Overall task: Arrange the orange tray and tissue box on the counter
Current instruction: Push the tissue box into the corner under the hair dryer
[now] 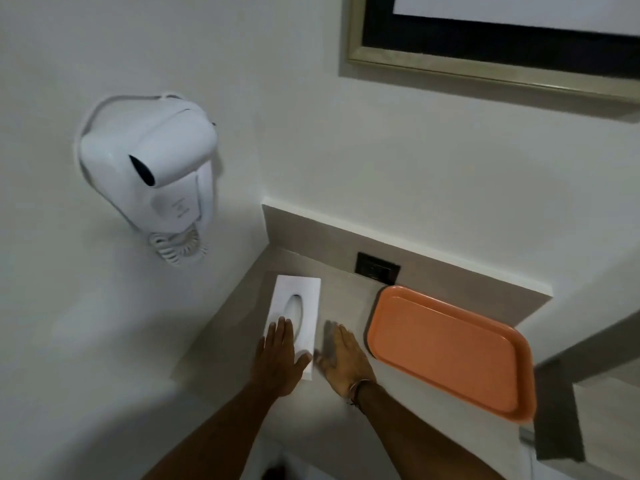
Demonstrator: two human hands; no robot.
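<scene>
A white tissue box (302,299) with an oval slot lies lengthwise on the grey counter (343,303), close to the left wall. My left hand (278,358) lies flat on its near end, fingers spread, thumb against the box's right edge. My right hand (343,358) hovers open just right of the box's near corner, palm turned toward it; whether it touches the box I cannot tell. The orange tray (450,351) lies empty on the counter to the right, a gap apart from my right hand, its near right corner over the counter's front edge.
A white wall-mounted hair dryer (152,174) with a coiled cord hangs on the left wall above the counter. A dark socket plate (377,267) sits in the backsplash behind the tray. A framed mirror (485,39) hangs on the back wall.
</scene>
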